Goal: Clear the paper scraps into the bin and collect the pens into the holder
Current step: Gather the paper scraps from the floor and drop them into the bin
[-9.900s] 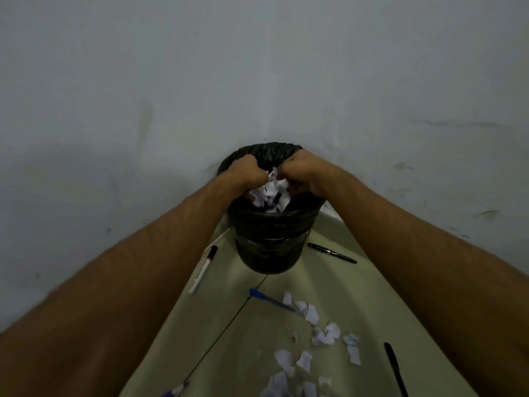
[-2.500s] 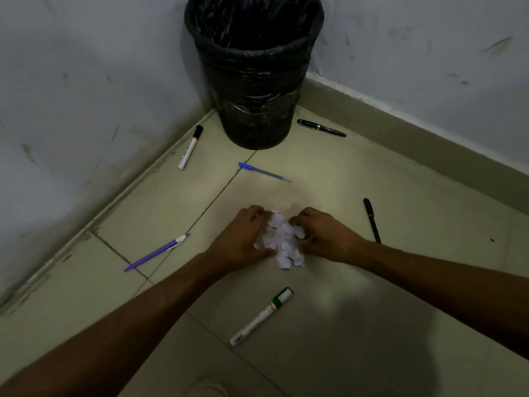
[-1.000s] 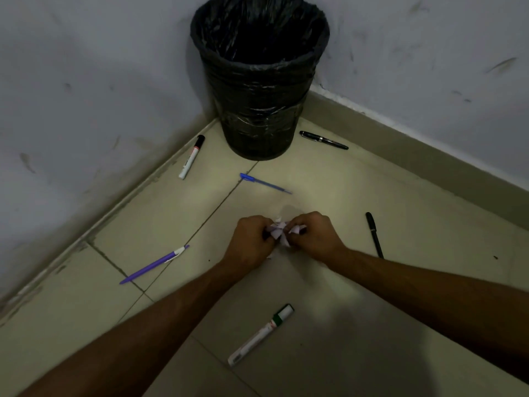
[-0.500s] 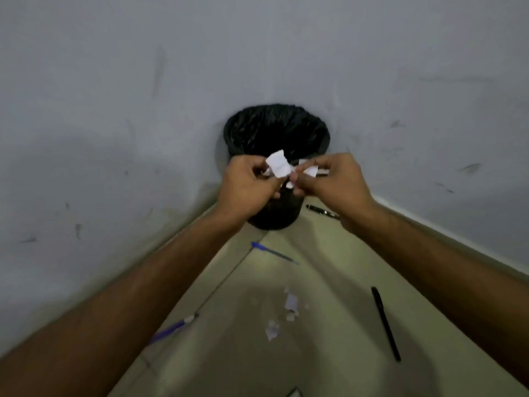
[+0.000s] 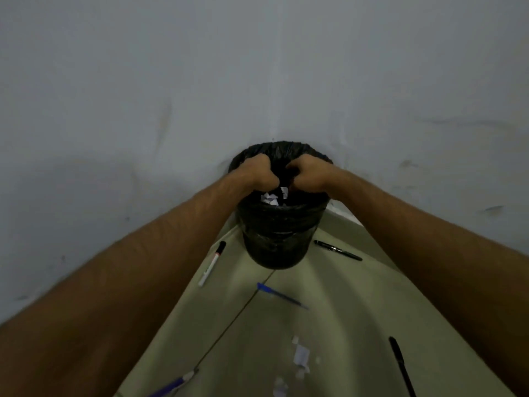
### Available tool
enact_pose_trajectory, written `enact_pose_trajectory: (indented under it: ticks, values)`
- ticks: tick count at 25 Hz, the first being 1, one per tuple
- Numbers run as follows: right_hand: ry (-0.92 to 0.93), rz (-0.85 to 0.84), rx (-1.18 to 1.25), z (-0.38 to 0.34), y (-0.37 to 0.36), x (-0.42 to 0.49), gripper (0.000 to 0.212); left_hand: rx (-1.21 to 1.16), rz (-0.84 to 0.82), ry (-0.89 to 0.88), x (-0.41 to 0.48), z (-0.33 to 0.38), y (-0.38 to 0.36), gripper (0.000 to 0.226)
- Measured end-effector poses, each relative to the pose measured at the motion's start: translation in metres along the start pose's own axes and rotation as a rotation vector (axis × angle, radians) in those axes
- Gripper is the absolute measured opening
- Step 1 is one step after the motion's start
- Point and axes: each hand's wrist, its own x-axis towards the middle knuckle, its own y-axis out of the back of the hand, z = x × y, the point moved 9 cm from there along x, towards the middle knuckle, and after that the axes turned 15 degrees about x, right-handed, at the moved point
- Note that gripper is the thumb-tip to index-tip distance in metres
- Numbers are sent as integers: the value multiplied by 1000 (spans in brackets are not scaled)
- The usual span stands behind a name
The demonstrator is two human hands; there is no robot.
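The black bag-lined bin (image 5: pixel 279 242) stands in the corner of two walls. My left hand (image 5: pixel 259 174) and my right hand (image 5: pixel 307 174) hover side by side over its mouth, fingers curled down. White paper scraps (image 5: pixel 270 198) show just beneath and between the hands, inside the rim. A few more scraps (image 5: pixel 301 357) lie on the floor tiles nearer to me. Around the bin lie a white marker with a black cap (image 5: pixel 212 263), a black pen (image 5: pixel 337 250) and a blue pen (image 5: pixel 282 295). No pen holder is in view.
Another black pen (image 5: pixel 400 365) lies on the floor at the right, close to my right forearm. A purple pen (image 5: pixel 171 386) pokes in at the bottom edge. Pale walls close off the space on both sides of the bin.
Both hands lifted a bunch of scraps off the floor and carried it forward over the bin mouth. A few scraps fell and stayed on the tiles.
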Motion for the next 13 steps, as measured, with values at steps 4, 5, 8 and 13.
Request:
enact_pose_trajectory:
  ticks: [4, 5, 8, 13]
  values:
    - [290, 620, 334, 4, 37, -91, 15, -29, 303, -162, -43, 7, 12, 43]
    - [306, 673, 413, 16, 29, -119, 23, -105, 492, -248, -73, 8, 16, 40]
    - [155, 293, 300, 73, -59, -153, 12, -296, 780, -370, -165, -4, -17, 19]
    - [-111, -302, -66, 162, -191, -201, 59, -20, -101, -107, -201, -28, -210, 38]
